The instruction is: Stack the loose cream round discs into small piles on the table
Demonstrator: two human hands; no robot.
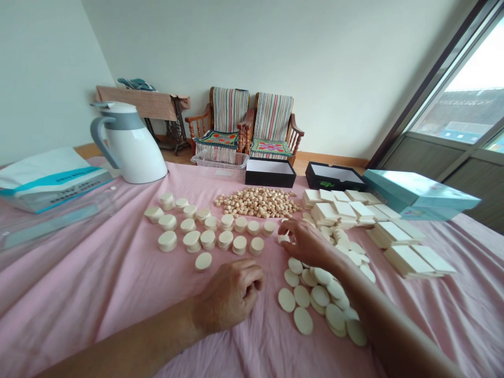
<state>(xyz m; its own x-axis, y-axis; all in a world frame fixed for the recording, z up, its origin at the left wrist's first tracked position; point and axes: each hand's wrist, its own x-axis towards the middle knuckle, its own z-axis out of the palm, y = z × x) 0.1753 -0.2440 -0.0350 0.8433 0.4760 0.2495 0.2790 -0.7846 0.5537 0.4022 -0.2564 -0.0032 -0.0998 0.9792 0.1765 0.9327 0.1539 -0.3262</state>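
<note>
My right hand (303,240) reaches over the pink cloth, thumb and fingers closed around a small stack of pale round wooden discs (283,239) at the right end of a row. Loosely curled, my left hand (232,291) rests on the cloth with nothing visible in it. Several short stacks of the same discs (208,239) stand in rows ahead of it. One stack (203,261) sits apart in front of those rows. Under and beside my right forearm lies a loose spread of flat discs (321,294), partly hidden by the arm.
Beyond the rows lies a heap of small wooden pieces (260,202). Stacks of pale rectangular blocks (362,210) stand right, near a light-blue box (421,191). Black trays (270,173) and a clear plastic tray (220,163) line the back. A white jug (134,147) and bag (51,176) stand left.
</note>
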